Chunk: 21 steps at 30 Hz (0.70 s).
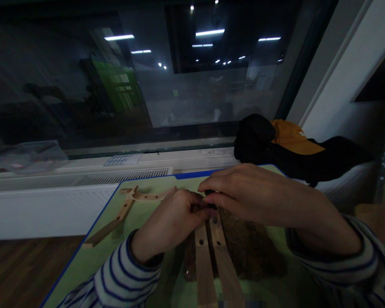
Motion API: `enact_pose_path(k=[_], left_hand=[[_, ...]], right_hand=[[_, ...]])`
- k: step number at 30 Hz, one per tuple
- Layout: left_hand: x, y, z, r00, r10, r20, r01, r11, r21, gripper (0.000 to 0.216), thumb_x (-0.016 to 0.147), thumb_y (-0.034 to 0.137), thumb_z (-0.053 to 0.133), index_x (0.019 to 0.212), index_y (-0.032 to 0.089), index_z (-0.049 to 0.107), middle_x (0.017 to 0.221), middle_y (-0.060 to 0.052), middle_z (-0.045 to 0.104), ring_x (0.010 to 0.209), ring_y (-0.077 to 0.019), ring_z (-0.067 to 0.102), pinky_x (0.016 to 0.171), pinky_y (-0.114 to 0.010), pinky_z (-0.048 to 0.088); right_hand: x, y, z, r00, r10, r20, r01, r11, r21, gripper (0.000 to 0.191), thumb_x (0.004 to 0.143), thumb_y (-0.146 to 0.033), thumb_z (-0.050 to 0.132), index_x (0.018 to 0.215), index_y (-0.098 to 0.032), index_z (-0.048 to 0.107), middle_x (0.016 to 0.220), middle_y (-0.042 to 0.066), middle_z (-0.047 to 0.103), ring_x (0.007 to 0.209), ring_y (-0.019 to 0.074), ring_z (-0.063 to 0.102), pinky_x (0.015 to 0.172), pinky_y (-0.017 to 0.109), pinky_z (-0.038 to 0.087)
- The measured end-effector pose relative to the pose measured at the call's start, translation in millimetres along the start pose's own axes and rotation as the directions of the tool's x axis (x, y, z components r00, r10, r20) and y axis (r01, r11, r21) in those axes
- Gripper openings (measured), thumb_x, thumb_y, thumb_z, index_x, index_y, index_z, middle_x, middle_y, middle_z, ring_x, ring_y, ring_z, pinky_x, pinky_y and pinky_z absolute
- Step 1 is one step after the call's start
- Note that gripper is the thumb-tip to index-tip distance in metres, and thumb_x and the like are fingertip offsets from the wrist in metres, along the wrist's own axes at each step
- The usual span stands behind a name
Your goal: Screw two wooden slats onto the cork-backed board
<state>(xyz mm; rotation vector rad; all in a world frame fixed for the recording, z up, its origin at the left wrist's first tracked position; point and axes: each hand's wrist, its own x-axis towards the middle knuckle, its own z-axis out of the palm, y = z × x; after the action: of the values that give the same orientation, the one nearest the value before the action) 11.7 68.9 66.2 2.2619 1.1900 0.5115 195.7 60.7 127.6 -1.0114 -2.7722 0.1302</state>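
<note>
Two pale wooden slats, each drilled with small holes, lie flat and side by side. Their far ends sit under the fingertips of the left hand and right hand, and their lengths run back between the wrists.

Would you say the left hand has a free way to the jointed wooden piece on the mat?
Probably yes: the jointed wooden piece lies just beside the left hand on bare green mat, with nothing between.

No readable text, mark on orange cap blurred
</note>
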Motion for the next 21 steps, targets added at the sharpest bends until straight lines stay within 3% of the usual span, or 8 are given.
enact_pose_path(k=[11,21], left_hand=[[0.4,1.8,-1.4,0.999,-0.031,0.036,0.032,0.999,-0.034,0.028,0.081,0.036,0.053,0.074,0.016,0.071,0.069,0.000,0.070,0.070,-0.0181,0.062,0.063,-0.025,0.046],[-0.7,-1.1,0.3,0.999,-0.029,0.017,0.029,0.999,-0.021,0.026,0.082,0.035,0.054,0.074,0.017,0.071,0.068,0.001,0.069,0.061,-0.0157,0.058,0.057,-0.024,0.041]], right_hand=[[0.0,0.1,3.0,0.998,-0.039,-0.041,0.037,0.998,-0.044,0.016,0.091,-0.028,0.045,0.091,-0.021,0.059,0.079,0.000,0.063,0.073,0.0149,0.057,0.063,0.027,0.037],[0.9,-0.5,1.1,1.000,-0.001,-0.024,0.000,0.999,-0.043,0.017,0.091,-0.028,0.045,0.091,-0.022,0.061,0.079,-0.001,0.064,0.072,0.0152,0.059,0.063,0.028,0.037]])
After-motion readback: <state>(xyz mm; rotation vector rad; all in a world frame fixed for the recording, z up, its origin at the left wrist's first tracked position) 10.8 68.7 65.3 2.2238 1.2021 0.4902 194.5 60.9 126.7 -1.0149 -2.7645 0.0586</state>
